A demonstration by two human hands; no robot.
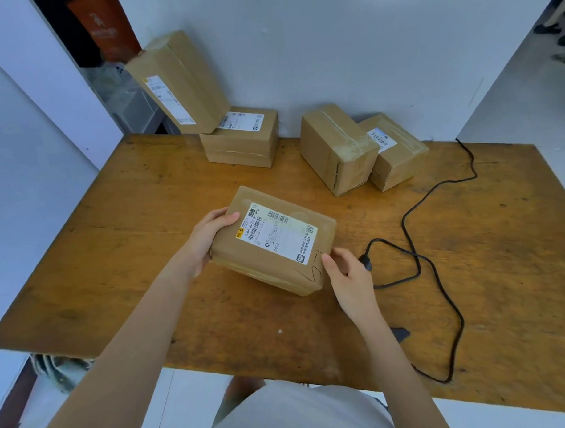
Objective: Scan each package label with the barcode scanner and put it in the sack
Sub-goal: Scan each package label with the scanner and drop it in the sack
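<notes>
A brown cardboard package [266,259] with a white shipping label [277,234] facing up is at the middle of the wooden table [148,250]. My left hand [206,239] grips its left end, thumb on top. My right hand [347,277] grips its near right corner. A small dark part of the barcode scanner [401,333] shows beside my right forearm, which hides the rest. Its black cable [437,272] loops across the right of the table. A patch of the sack [59,370] shows below the table's near left edge.
Several more taped cardboard packages stand along the back wall: a tall one [177,83] leaning on a low one [240,138] at the left, two others [336,148] [394,152] at the right. White walls close in on both sides.
</notes>
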